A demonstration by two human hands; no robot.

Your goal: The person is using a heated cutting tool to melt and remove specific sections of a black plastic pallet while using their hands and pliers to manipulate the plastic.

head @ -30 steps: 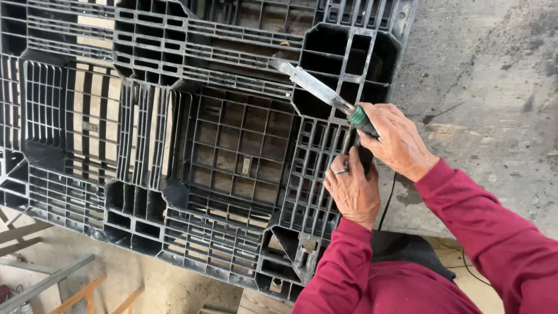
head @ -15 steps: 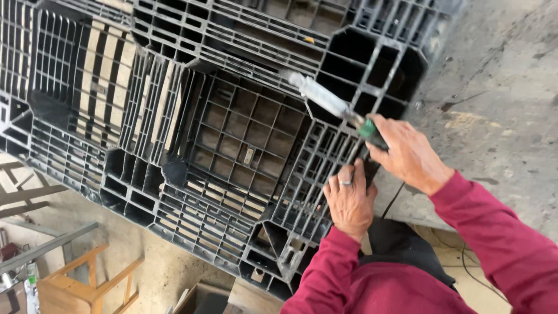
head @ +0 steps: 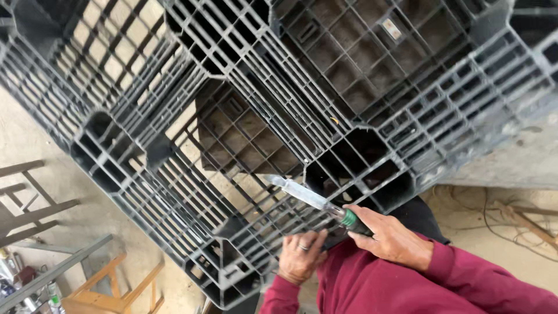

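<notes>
A large black plastic pallet (head: pixel 174 192) with a ribbed grid underside fills most of the view, turned at an angle. My right hand (head: pixel 388 238) grips a tool (head: pixel 308 197) with a flat metal blade and a green-banded handle; the blade tip lies over the pallet's ribs near a dark corner pocket (head: pixel 360 154). My left hand (head: pixel 301 256), wearing a ring, rests on the pallet's near edge just below the tool, fingers curled on the ribs. Both sleeves are dark red.
A grey concrete slab (head: pixel 523 157) lies under the pallet at the right. Cables (head: pixel 494 221) trail on the dusty floor at lower right. A wooden stool (head: pixel 110 291), grey metal bars (head: pixel 46 273) and a dark frame (head: pixel 29 203) stand at lower left.
The view has swung, so the pallet appears rotated and shifted up. Both hands and the tool now sit lower in the frame, near the pallet's near corner.
</notes>
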